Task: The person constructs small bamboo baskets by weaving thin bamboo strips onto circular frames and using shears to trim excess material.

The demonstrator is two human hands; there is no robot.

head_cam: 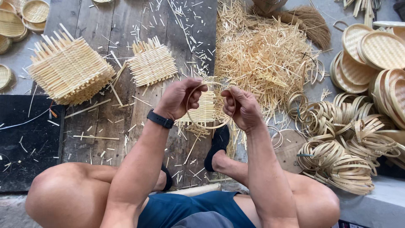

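Between the knees, left hand and right hand pinch 1 thin bamboo hoop; overbending could snap it.

Wooden planks: woven mat stack, single mat, strip offcuts.

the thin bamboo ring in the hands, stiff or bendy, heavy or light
Probably springy: the bamboo ring is one thin strip bowed into a hoop. Likely very light, pinched only by fingertips of the left hand and right hand. It might roll if dropped.
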